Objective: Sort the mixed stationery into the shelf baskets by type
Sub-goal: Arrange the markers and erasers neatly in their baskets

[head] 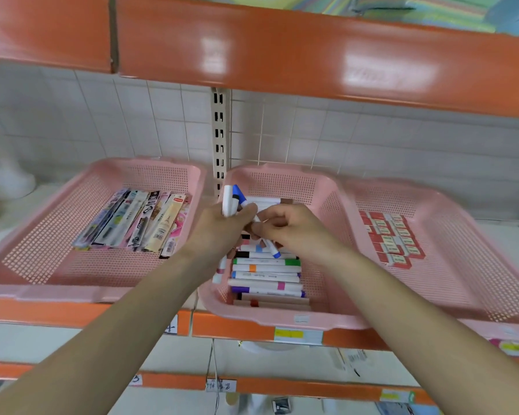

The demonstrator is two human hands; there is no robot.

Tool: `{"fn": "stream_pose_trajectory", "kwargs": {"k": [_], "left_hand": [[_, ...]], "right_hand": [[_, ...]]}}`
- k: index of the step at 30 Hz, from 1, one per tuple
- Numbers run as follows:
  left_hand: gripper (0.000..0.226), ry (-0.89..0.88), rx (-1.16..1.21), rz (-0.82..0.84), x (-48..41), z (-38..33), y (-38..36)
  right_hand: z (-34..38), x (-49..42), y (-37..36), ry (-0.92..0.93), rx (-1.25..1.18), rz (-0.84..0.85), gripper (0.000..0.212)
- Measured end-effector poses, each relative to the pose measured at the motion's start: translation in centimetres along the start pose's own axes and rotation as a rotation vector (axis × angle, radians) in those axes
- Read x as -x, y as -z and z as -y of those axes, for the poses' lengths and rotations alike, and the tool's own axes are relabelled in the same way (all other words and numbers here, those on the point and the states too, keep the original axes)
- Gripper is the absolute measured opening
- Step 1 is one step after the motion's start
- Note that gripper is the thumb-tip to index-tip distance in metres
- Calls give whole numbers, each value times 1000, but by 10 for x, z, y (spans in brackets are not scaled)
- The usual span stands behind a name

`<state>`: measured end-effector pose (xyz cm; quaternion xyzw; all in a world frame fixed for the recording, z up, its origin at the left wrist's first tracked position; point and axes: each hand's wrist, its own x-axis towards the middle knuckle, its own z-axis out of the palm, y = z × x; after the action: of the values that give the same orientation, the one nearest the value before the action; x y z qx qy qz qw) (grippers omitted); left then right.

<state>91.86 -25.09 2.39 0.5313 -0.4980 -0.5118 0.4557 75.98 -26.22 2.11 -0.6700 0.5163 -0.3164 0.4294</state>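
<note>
On an orange shelf (237, 327), the left basket (57, 292) holds packaged pens (138, 220) and the right basket (432, 193) holds erasers (390, 238); both look sorted. At centre frame, the left hand (222, 226) grips several markers (231, 200). The right hand (288, 229) pinches a blue-capped marker (271, 250) over the middle basket (282, 322), where a row of markers (267, 277) already lies, so the held ones seem still to place.

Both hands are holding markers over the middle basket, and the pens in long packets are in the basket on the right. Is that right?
Almost. The long packets lie in the left basket, not the right one, as the head view shows. The right basket holds small red and white boxes. The left hand and right hand do hold markers over the middle basket.
</note>
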Motion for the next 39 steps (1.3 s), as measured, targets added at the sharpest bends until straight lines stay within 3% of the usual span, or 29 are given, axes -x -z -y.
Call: {"fn": "stream_pose_trajectory", "kwargs": {"k": [3, 6, 11, 18, 23, 26, 28, 30, 34, 39], "left_hand": [[27, 74, 14, -46, -2, 1, -2], [22, 190, 164, -124, -7, 1, 5], [23, 223, 364, -192, -9, 4, 11], [32, 136, 127, -259, -10, 3, 12], [35, 84, 41, -200, -9, 5, 13], [37, 55, 37, -188, -10, 5, 12], [37, 33, 34, -181, -10, 7, 10], [36, -7, 24, -174, -9, 7, 6], [34, -125, -9, -154, -5, 8, -4], [64, -233, -230, -111, -3, 8, -1]], "right_hand": [[-7, -2, 6, -4, 107, -62, 19], [-18, -5, 15, 47, 413, -142, 19], [-34, -14, 14, 77, 783, -8, 27], [-42, -25, -7, 52, 850, 123, 26], [-42, -24, -4, 46, 734, 53, 17], [-29, -18, 2, 31, 332, 1, 9], [-17, -8, 2, 17, 47, 91, 11], [-8, 1, 1, 35, -73, 162, 14], [-1, 8, -2, 80, -103, 153, 15], [-9, 7, 12, 68, 101, 14, 21]]}}
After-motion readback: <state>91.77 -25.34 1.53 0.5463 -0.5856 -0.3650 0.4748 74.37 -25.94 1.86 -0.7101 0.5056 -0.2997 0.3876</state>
